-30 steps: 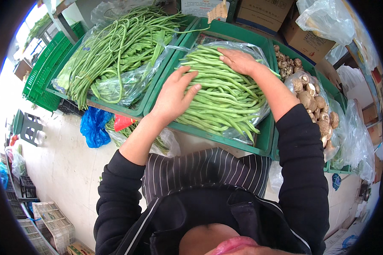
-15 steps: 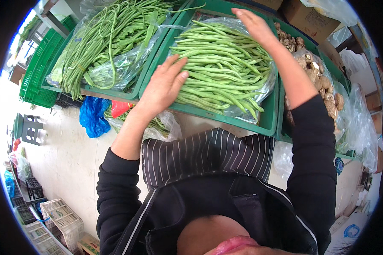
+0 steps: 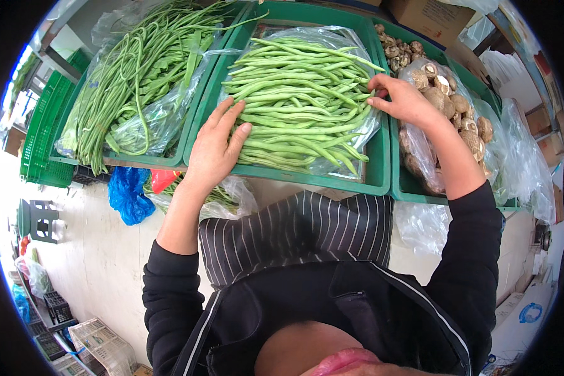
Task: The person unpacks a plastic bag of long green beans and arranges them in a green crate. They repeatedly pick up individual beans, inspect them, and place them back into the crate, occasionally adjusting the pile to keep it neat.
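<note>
Long green beans (image 3: 301, 103) lie side by side in a heap on clear plastic, inside a green crate (image 3: 376, 178) in front of me. At the left ends of the beans rests my left hand (image 3: 218, 144), open, fingers extended and thumb apart, its fingertips touching the heap. Over at the right ends, my right hand (image 3: 402, 100) has its fingers curled, thumb and forefinger closing around the tip of a bean. Some of that hand's fingertips are hard to make out among the beans.
A crate to the left holds yardlong beans (image 3: 131, 75) in plastic bags. Right of the beans are shiitake mushrooms (image 3: 448, 100), partly bagged. A blue plastic bag (image 3: 130, 194) hangs below the left crate. A cardboard box (image 3: 429, 22) stands behind, and a stool (image 3: 42, 219) on the floor.
My right hand has come down from the crate's far edge to the right ends of the beans, and its fingers have curled. My left hand stays at the left ends. The view has shifted slightly.
</note>
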### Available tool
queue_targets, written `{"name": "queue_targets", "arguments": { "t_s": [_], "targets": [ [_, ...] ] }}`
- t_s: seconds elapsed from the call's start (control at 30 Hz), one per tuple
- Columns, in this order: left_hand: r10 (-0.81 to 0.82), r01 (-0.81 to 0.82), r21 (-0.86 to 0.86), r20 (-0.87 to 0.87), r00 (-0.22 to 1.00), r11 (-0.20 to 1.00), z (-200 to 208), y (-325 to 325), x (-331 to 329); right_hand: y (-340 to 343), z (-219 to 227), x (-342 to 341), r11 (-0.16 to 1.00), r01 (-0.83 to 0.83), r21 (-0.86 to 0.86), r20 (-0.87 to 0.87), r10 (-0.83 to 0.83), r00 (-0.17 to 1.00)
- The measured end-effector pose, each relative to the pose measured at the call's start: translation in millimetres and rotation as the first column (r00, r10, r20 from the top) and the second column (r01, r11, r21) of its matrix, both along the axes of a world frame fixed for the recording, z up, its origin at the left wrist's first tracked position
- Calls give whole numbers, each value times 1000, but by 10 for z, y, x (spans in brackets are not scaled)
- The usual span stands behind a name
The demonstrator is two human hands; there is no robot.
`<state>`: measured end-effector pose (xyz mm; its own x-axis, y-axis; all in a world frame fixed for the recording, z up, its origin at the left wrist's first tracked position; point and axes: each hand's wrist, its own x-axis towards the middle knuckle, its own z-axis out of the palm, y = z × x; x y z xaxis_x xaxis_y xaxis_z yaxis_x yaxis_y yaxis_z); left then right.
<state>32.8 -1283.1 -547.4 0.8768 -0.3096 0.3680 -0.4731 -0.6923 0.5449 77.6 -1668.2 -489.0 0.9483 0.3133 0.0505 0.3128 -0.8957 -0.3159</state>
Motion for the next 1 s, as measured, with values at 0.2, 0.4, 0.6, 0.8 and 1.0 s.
{"name": "queue_targets", "arguments": {
  "t_s": [0.2,0.4,0.6,0.8,1.0],
  "targets": [
    [1,0,14,-16,1000,1000,17,6,-17,-109,-80,142,977,30,213,-232,21,972],
    [-42,41,-25,-29,999,999,40,42,-35,-204,51,170,912,128,389,-350,18,936],
    [-194,188,54,139,971,981,89,68,-76,-341,509,14,943,78,322,-269,12,963],
    [-268,272,-24,92,959,962,80,57,-78,-609,1419,-338,898,249,362,133,-314,940],
    [-207,215,-109,79,975,971,12,52,-50,-280,1390,-304,642,29,766,43,-95,995]
  ]
}}
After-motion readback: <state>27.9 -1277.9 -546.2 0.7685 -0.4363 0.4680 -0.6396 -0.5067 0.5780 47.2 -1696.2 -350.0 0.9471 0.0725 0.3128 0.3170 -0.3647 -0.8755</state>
